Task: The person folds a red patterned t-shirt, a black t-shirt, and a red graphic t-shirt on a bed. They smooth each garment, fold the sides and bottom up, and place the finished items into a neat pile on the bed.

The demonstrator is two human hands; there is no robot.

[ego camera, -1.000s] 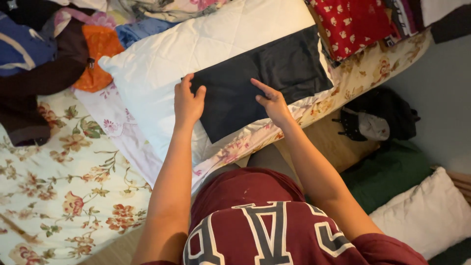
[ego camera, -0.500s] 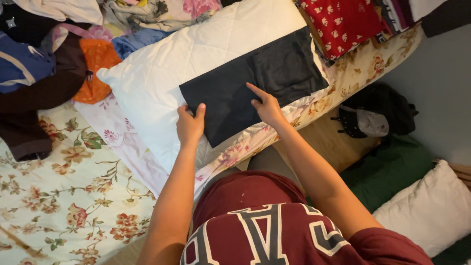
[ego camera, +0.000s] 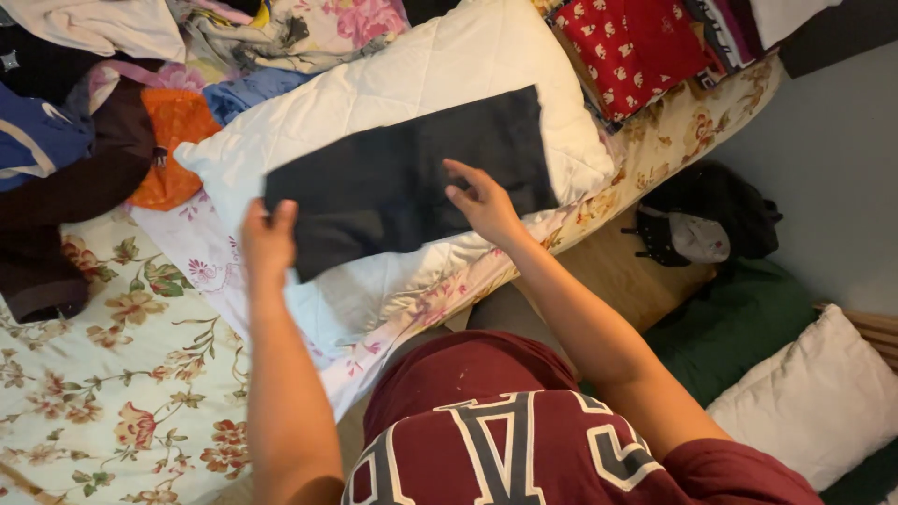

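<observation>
A folded black garment (ego camera: 393, 182) lies flat on a white quilted pillow (ego camera: 374, 93) on the bed. My left hand (ego camera: 268, 238) grips the garment's near left edge with fingers curled over it. My right hand (ego camera: 482, 201) rests flat on the garment's middle right part, fingers spread. My maroon shirt with white letters (ego camera: 505, 440) fills the bottom of the view.
A pile of loose clothes (ego camera: 103, 112), orange, blue, dark brown and floral, lies at the upper left on a floral bedsheet (ego camera: 103, 374). Red patterned fabric (ego camera: 636, 47) sits at the top right. Beside the bed are a black bag (ego camera: 702, 224), green fabric (ego camera: 739, 327) and a white cushion (ego camera: 814, 402).
The camera view has shifted and the black garment now looks longer and stretched out leftward. My left hand moved left to its near edge; my right hand stays pressed on it.
</observation>
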